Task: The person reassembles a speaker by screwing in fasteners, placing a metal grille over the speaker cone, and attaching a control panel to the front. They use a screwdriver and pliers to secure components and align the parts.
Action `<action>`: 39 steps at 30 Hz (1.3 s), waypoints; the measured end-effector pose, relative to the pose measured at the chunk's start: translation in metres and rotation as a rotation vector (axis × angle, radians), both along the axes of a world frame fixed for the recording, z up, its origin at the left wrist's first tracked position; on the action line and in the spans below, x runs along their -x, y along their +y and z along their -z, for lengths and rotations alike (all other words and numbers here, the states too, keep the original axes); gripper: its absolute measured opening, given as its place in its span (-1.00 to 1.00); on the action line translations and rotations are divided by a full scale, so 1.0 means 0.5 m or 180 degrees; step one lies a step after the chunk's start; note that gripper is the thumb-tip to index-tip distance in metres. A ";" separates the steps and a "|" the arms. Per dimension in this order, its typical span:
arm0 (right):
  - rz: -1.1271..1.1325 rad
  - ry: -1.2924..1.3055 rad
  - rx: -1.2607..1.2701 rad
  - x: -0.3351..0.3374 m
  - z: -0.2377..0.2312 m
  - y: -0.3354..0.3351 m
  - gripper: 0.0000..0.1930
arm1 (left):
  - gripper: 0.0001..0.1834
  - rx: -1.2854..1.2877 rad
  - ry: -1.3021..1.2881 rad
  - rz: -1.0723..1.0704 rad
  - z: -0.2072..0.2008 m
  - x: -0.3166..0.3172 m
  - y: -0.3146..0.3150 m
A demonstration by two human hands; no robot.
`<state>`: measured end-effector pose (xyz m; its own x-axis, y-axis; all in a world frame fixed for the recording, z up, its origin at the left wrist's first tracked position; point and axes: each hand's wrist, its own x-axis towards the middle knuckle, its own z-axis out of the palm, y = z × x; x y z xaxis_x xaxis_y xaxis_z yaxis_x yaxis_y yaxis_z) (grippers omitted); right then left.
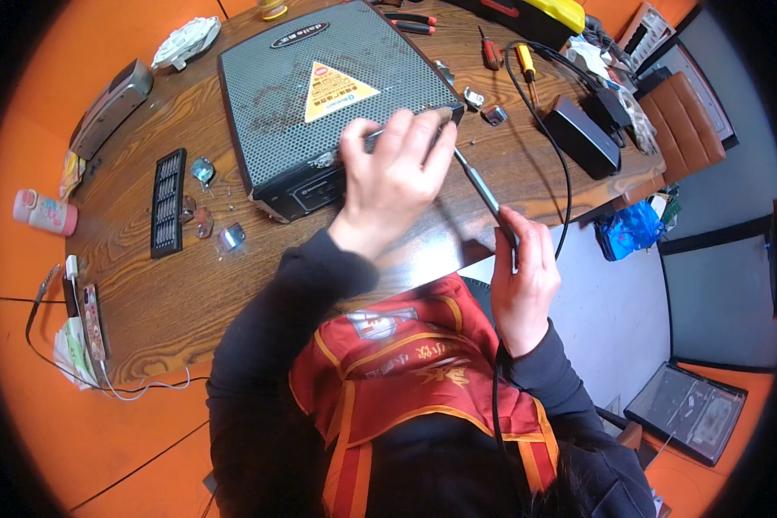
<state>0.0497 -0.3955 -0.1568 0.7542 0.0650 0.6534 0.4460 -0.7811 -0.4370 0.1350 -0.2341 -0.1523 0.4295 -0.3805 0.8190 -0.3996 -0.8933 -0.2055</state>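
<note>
A black speaker box (276, 95) with a silver mesh grille lies on the wooden table, a yellow triangular sticker (335, 91) on its front. My left hand (393, 173) is bent over the speaker's near right corner, fingers curled round its edge and hiding part of it. Pinched in my right hand (524, 281) is a slim pen-shaped tool (479, 183) with a grey metal shaft and dark handle; its exact kind is not clear. The thin tip points up at that same corner, close to my left fingertips. Whether it touches the box cannot be made out.
A black bit set (167, 203) and small metallic parts (231, 236) lie left of the speaker. Right of it are red (490, 52) and yellow (526, 62) screwdrivers, a dark box (582, 138) and a looping black cable (568, 186). A pink bottle (45, 212) stands far left.
</note>
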 end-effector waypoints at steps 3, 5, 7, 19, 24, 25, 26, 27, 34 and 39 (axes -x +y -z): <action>0.0122 0.0094 0.0064 -0.009 0.009 -0.012 -0.69 | -0.58 0.0145 0.0512 -0.0555 -0.021 0.034 0.038; 0.0211 0.0176 0.0122 -0.012 0.010 -0.012 -0.72 | -0.53 0.0315 0.0759 -0.0648 -0.030 0.045 0.068; 0.0215 0.0283 -0.0114 -0.014 0.010 -0.009 -0.72 | -0.53 0.0286 0.0784 -0.0436 -0.029 0.042 0.084; 0.0246 0.0221 0.0020 -0.035 -0.013 0.006 -0.85 | -0.62 0.0738 0.0576 0.0037 -0.018 0.029 0.097; 0.0223 0.0068 -0.0095 -0.043 -0.018 0.010 -0.81 | -0.65 0.0884 0.0547 0.0066 -0.018 0.029 0.094; 0.0206 -0.0167 -0.0005 -0.049 -0.018 0.008 -0.83 | -0.65 0.0832 0.0542 0.0036 -0.018 0.029 0.094; 0.0222 -0.0040 -0.0021 -0.050 -0.018 0.007 -0.84 | -0.65 0.0830 0.0538 0.0041 -0.018 0.028 0.095; 0.0304 0.0156 -0.0041 -0.051 -0.019 0.006 -0.84 | -0.65 0.0878 0.0547 0.0076 -0.019 0.028 0.095; 0.0235 0.0179 -0.0141 -0.050 -0.024 0.009 -0.89 | -0.65 0.0792 0.0522 0.0036 -0.019 0.028 0.097; 0.0249 0.0061 -0.0083 -0.065 -0.023 0.015 -0.87 | -0.65 0.0832 0.0503 0.0076 -0.018 0.027 0.098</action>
